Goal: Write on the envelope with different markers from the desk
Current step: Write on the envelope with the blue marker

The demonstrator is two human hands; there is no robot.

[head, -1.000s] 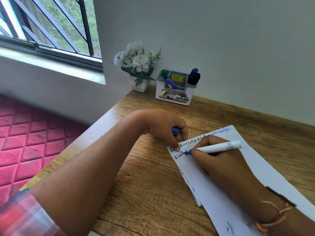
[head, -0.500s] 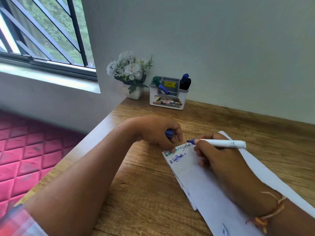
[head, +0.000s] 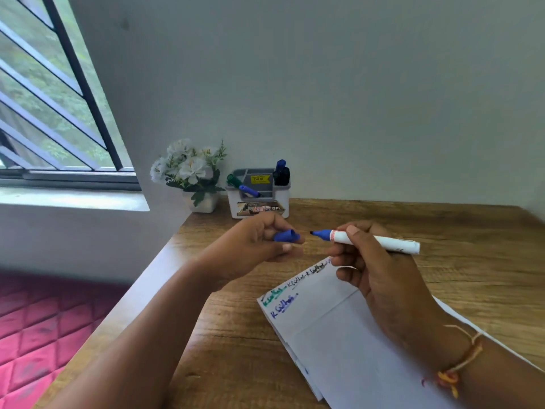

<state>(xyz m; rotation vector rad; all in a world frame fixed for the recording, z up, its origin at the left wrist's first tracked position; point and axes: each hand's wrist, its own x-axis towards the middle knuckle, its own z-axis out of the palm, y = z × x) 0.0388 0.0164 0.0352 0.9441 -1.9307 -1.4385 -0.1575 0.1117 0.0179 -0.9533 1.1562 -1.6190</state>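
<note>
**Mia:** Where is the envelope point(head: 339, 329)?

**Sam:** It lies flat on the desk point(head: 442, 231), near the front edge, slanting toward the right corner. It has green, black and blue writing near its top end.

**Mia:** And the blue marker point(head: 365, 239)?

**Sam:** It is up in the air above the envelope's top end. It lies sideways, with its tip pointing left.

**Mia:** What is the tip pointing at?

**Sam:** The blue cap point(head: 287, 236). The cap's open end faces right, just beside the tip. They are lined up but not touching.

**Mia:** Who holds what?

**Sam:** The right hand point(head: 380, 278) is wrapped tight around the marker's white body. The left hand point(head: 253, 249) pinches the cap with its fingers.

**Mia:** What comes next, do you think?

**Sam:** I think the cap goes on. Then maybe another marker comes from the holder point(head: 259, 199) at the back edge.
</note>
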